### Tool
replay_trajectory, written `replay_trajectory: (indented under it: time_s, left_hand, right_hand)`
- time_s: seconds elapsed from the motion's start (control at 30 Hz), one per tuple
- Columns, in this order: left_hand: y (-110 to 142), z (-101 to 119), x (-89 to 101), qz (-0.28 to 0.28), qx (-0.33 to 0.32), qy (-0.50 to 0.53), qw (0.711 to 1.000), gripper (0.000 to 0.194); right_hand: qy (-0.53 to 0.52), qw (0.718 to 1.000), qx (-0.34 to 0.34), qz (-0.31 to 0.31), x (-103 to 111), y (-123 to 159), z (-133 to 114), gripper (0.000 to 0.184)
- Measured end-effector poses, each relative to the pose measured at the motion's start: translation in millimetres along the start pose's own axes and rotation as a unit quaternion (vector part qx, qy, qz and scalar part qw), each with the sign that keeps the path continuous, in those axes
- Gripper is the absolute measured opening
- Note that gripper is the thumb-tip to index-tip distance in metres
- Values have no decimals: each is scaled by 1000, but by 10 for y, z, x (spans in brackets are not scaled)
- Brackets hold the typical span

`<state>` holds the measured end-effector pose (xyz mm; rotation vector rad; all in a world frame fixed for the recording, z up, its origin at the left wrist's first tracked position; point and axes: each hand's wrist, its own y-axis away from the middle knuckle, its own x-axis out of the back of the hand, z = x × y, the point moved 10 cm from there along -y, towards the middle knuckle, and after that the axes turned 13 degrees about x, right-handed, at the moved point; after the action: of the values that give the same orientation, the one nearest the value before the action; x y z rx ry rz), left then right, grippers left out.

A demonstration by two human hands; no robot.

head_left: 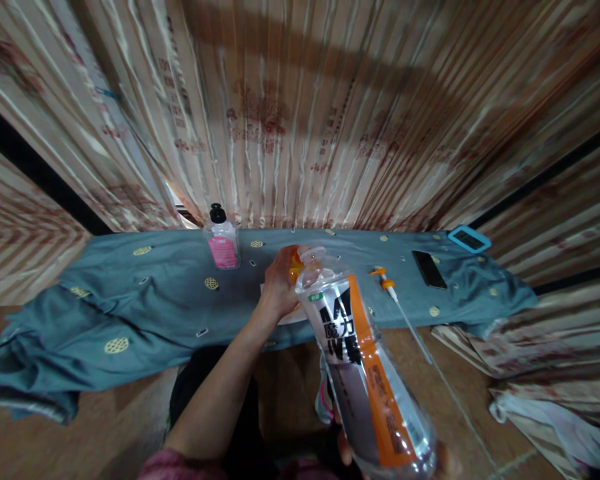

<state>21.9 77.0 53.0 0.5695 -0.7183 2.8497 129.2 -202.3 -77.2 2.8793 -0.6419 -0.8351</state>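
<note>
My right hand [347, 448] is wrapped round the lower end of a large clear plastic bottle [365, 373] with a silver, black and orange label. The bottle is tilted, its uncapped mouth pointing up and away to the left. Beside that mouth, my left hand [280, 283] is closed round an orange see-through container [295, 267], mostly hidden by the fingers and the bottle. Whether container and mouth touch, I cannot tell. An orange pump head [387, 283] with a long clear tube lies right of the bottle, its tube reaching past the table's front edge.
A clear bottle with pink label and black cap [224, 247] stands at the back left of the blue-green cloth [170, 293]. A black phone [429, 269] and a blue-framed digital timer [469, 239] are on the right. Something pale [294, 317] lies under my left hand. Curtains surround the table.
</note>
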Motion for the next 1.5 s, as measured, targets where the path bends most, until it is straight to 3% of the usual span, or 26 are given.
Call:
replay_trajectory:
  time_s: [0.17,0.3,0.43,0.53,0.77,0.97,1.3,1.5]
  left_hand:
    - [-12,-37,-30,-15,13,-24,1000,38]
    - [-30,-64,-38,-22,26,-27,999,39]
    - [-55,-91,-2,-10,43,-15,999,40]
    - [-56,-89,-3,-12,39,-15,999,39]
    - [-49,-97,0,-21,31,33,999,33]
    - [-16,61,36,-31,-14,27,999,28]
    - [-10,57,125,26,43,-24,998,28]
    - [34,39,121,37,61,-7,997,35]
  right_hand:
    - [-14,1000,26,-10,-243,-70,-181,93]
    - [-54,998,-10,-16,-417,-95,-183,78]
    - [-177,976,-28,-126,-725,-95,-186,84]
    - [-244,953,-54,-168,-852,-84,-180,83]
    - [-306,941,-44,-140,-875,-169,-220,71]
    - [-257,960,-21,-111,-769,-248,-188,61]
    - [-207,968,6,-142,-740,-334,-323,54]
    - [-192,974,8,-117,-636,-386,-351,55]
